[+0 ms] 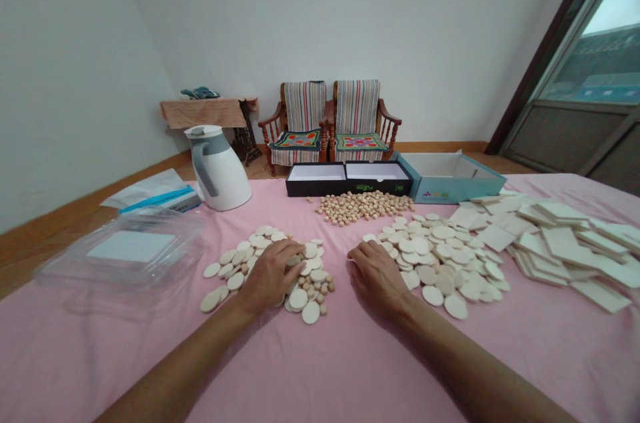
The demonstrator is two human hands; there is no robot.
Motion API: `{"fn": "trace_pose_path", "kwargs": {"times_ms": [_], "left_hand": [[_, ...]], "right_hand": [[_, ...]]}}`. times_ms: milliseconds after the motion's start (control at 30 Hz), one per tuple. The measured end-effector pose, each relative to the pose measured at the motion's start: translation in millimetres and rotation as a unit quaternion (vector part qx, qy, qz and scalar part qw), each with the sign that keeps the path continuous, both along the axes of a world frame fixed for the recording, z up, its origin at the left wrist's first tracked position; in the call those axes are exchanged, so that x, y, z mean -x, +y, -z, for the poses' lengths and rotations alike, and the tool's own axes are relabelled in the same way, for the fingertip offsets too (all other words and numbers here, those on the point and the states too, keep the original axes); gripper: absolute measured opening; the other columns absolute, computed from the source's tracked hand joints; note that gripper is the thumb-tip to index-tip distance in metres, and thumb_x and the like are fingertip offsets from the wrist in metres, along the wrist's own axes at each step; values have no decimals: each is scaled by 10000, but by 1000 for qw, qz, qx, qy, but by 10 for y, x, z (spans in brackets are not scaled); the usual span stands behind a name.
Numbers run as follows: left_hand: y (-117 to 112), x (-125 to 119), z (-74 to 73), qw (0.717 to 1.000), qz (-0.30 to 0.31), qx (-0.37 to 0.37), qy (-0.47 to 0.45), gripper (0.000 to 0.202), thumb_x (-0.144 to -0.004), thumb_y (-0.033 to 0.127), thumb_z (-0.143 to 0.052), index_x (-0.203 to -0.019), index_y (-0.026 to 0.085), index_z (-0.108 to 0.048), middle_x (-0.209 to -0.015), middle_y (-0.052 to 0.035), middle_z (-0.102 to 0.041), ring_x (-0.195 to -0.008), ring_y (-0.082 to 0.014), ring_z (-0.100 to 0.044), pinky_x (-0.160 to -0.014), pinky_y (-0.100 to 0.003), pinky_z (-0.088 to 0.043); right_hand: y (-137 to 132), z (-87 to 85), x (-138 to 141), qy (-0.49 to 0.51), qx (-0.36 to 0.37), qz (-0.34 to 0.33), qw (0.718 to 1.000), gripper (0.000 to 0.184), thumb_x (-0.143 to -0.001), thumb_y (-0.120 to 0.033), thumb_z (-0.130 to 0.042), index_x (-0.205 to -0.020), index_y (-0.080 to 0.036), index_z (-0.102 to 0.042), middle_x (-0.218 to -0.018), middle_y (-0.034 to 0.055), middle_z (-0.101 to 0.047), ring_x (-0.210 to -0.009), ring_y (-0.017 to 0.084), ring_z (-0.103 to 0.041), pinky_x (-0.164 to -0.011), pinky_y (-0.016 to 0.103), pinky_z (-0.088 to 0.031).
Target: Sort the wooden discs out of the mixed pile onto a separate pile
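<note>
My left hand (pixel 273 273) reaches into a mixed pile of pale round wooden discs (pixel 311 311) and small wooden beads or cubes (pixel 320 288). Its thumb and fingers close around a disc (pixel 293 261) at the pile's middle. Low over the cloth, my right hand (pixel 376 279) has its fingers curled down at the left edge of a larger heap of discs (pixel 443 259). What those fingers hold, if anything, is hidden under the hand. Behind both hands lies a heap of small wooden pieces (pixel 363 206).
Pale square wooden tiles (pixel 560 236) are stacked loosely at right. Behind stand a black two-part box (pixel 317 189) and a light-blue box (pixel 450 189). A white-grey jug (pixel 220 173), a clear plastic container (pixel 125 249) and a blue-white packet (pixel 163 199) occupy the left of the pink cloth (pixel 310 369).
</note>
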State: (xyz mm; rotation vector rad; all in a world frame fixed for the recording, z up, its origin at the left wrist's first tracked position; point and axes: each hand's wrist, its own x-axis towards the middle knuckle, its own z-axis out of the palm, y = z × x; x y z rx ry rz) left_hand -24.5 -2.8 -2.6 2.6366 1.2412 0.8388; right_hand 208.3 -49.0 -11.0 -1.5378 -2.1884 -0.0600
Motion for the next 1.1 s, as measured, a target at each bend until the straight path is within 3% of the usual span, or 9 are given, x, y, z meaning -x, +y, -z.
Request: {"fn": "trace_pose_path", "kwargs": {"times_ms": [133, 300, 567, 733, 867, 1033, 1100], "left_hand": [[75, -103, -63, 999, 0, -4, 33, 218, -833, 249, -580, -1034, 178, -623, -1010, -76, -633, -958, -206, -572, -874, -344, -444], [186, -214, -110, 993, -17, 21, 112, 154, -805, 308, -608, -877, 176, -642, -865, -58, -629, -858, -199, -570, -781, -301, -431], [241, -307, -204, 984, -60, 30, 165, 90, -738, 234, -580, -783, 178, -633, -789, -44, -620, -750, -184, -576, -665, -264, -403], [501, -392, -278, 988, -76, 11, 136, 246, -725, 219, -567, -947, 167, -657, -850, -49, -655, -758, -176, -595, -705, -258, -422], [816, -574, -258, 983, -95, 38, 154, 201, -695, 221, -602, -867, 177, -697, -837, -52, -690, -749, -196, -617, -689, -263, -437], [1049, -749, -229, 985, -119, 24, 123, 332, -811, 243, -520, -1117, 169, -624, -1115, -81, -656, -894, -179, -627, -809, -255, -442], [1052, -734, -231, 985, -110, 32, 129, 296, -839, 284, -497, -1070, 171, -644, -1082, -76, -669, -888, -176, -629, -791, -251, -444]], "right_hand": [[-3, 24, -47, 21, -3, 1, 1000, 199, -895, -151, -430, -757, -165, -573, -798, 60, -573, -802, 170, -453, -746, 293, -308], [8, 53, -57, 44, -4, -6, 999, 183, -887, -155, -462, -749, -165, -583, -786, 53, -576, -791, 163, -454, -734, 286, -307], [25, 60, -100, 58, -8, -13, 998, 188, -895, -171, -456, -759, -166, -585, -781, 51, -574, -786, 161, -457, -734, 282, -310], [39, 67, -120, 59, -12, -22, 998, 165, -886, -166, -466, -774, -166, -588, -781, 50, -573, -784, 160, -455, -739, 284, -309], [37, 69, -126, 56, -9, -30, 998, 171, -884, -164, -469, -751, -165, -576, -776, 48, -573, -779, 155, -452, -728, 278, -311], [35, 61, -130, 54, -12, -23, 998, 178, -885, -162, -472, -736, -167, -570, -767, 44, -568, -776, 151, -454, -723, 279, -311], [41, 57, -133, 51, -11, -20, 998, 169, -881, -158, -477, -743, -165, -574, -772, 44, -571, -776, 150, -458, -720, 279, -311]]}}
